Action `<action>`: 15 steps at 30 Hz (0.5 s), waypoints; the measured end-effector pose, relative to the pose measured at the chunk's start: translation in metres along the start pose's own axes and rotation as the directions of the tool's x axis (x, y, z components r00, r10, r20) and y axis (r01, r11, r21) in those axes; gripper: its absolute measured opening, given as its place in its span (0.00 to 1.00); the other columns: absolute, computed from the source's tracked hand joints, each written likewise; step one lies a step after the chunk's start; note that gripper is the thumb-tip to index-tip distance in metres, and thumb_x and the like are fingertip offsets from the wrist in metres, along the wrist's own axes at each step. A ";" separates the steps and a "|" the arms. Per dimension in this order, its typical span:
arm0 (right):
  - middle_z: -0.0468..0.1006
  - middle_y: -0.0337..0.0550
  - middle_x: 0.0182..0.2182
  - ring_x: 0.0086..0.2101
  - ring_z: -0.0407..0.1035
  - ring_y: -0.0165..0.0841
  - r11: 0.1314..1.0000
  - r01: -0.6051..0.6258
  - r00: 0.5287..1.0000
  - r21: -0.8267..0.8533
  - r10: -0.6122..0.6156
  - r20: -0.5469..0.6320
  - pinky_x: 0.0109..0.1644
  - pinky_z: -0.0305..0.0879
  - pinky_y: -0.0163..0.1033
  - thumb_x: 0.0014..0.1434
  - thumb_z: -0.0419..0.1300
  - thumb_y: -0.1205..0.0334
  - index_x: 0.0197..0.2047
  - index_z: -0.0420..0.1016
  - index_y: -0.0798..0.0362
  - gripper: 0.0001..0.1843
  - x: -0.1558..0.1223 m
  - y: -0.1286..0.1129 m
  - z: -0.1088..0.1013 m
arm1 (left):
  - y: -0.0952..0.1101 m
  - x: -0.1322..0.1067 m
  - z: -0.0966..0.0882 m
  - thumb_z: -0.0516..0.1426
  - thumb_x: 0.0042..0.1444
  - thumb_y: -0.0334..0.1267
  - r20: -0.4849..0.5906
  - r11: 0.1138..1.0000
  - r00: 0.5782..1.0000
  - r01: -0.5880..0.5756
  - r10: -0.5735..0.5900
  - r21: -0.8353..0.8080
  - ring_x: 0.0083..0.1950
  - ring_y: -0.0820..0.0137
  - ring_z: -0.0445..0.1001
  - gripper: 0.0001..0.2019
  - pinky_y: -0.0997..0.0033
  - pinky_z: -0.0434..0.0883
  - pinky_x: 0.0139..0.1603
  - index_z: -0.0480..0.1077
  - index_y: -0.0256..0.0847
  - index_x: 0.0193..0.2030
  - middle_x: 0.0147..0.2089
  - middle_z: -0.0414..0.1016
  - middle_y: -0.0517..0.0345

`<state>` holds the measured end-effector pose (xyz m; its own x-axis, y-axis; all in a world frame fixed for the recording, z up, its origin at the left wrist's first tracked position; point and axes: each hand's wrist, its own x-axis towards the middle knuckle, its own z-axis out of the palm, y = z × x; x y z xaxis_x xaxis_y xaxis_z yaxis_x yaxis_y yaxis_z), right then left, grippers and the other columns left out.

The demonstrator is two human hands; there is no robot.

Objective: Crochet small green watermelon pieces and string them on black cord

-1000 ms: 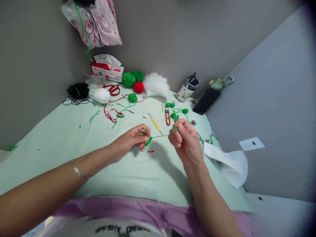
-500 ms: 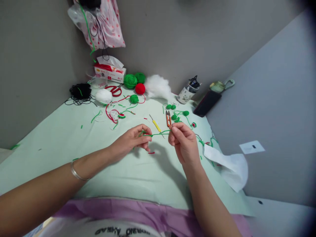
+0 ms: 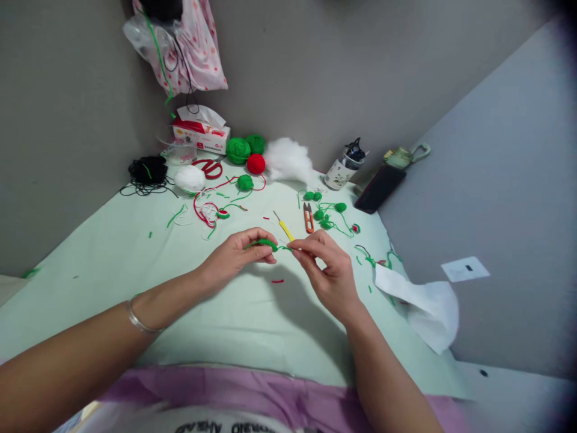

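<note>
Head view: left hand (image 3: 243,251) pinches a green yarn piece (image 3: 269,243), right hand (image 3: 328,267) pinches its strand (image 3: 283,248).

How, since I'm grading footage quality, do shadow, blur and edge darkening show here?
Head view: a soft shadow lies on the table near the right hand; same head view: lettering at the bottom edge looks blurred; head view again: the upper-right corner darkens to black.

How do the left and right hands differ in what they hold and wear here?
The left hand holds a small green piece, while the right hand pinches green yarn. The left hand has a bracelet at its wrist; the right hand has none. Both are ungloved.
</note>
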<state>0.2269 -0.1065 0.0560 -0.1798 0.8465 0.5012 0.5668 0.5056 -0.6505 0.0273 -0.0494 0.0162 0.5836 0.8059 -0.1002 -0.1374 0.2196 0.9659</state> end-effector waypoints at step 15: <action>0.68 0.40 0.31 0.28 0.62 0.27 0.992 -0.036 0.983 -0.118 0.056 0.175 0.31 0.59 0.35 0.65 0.56 0.69 0.42 0.77 0.52 0.09 -0.004 0.001 -0.001 | 0.002 0.000 -0.001 0.61 0.58 0.43 -0.055 0.988 0.996 -0.058 0.067 0.140 0.41 0.69 0.77 0.08 0.70 0.66 0.47 0.73 0.41 0.41 0.36 0.77 0.61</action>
<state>0.2287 -0.1097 0.0538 -0.2858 0.8896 0.3562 0.6638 0.4518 -0.5960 0.0264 -0.0483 0.0181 0.5279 0.8479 -0.0486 -0.0582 0.0931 0.9940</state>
